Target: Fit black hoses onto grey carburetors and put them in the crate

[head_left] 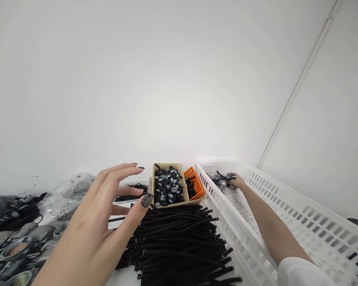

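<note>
My left hand (98,222) hovers in the foreground over the left edge of a pile of black hoses (179,242). Its fingers are spread and curved, with nothing between them. Far into a long white plastic crate (241,234), my right hand (238,180) has its fingers on a metal carburetor (230,177), at the edge of a small group of similar metal parts (219,180) with black pieces attached. The right fingertips are small and partly hidden by the part.
Behind the hoses stands a cream bin (170,184) of short black tubes with metal rings. An orange basket (197,184) leans beside it. Carburetors (18,250), black cords (20,212) and a clear plastic bag (67,194) lie at left. A white wall (167,79) rises behind.
</note>
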`<state>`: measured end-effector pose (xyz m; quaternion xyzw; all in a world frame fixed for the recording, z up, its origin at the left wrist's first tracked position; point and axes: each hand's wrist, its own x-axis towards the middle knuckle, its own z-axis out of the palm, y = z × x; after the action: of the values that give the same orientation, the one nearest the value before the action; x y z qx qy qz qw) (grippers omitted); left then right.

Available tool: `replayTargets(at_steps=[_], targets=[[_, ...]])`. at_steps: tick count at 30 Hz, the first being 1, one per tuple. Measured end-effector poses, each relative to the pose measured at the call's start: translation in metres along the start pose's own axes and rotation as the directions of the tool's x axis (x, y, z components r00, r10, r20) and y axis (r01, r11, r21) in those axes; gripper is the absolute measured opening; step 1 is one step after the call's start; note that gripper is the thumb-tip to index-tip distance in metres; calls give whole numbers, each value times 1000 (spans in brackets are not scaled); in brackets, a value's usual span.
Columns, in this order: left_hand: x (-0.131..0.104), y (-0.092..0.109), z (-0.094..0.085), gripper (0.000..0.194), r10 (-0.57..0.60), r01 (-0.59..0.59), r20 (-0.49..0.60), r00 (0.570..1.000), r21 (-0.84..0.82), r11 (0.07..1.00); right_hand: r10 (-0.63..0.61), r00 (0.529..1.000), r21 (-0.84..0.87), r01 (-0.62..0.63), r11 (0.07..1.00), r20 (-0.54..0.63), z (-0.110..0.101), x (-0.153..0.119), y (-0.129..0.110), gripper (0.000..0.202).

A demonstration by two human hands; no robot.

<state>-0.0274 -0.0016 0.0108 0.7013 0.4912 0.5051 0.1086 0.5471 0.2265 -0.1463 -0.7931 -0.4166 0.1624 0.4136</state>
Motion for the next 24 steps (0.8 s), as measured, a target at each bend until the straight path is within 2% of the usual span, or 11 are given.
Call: replayTargets(at_steps=[4,8,13,17,19,24], targets=[[1,-1,2,41,-33,33,-18,999,-15,999,54,999,-40,-53,998,6,2,1,-1,32],[1,-4,3,42,23,-24,-11,1000,-42,999,42,998,8,-43,999,55,3,1,-7,31],[0,5,1,48,-75,75,-4,997,-34,997,64,996,112,-72,991,67,3,-1,-10,36],[1,6,0,46,-11,11,3,1000,-16,1000,113,990,171,-125,977,79,-2,-6,-4,36],[2,4,1,45,-23,23,7,1000,-9,1000,126,989,185,-138,973,75,-2,-7,-3,35],[0,4,2,46,-15,15,27,1000,-20,1000,103,994,173,-109,979,39,2,-5,1,36]])
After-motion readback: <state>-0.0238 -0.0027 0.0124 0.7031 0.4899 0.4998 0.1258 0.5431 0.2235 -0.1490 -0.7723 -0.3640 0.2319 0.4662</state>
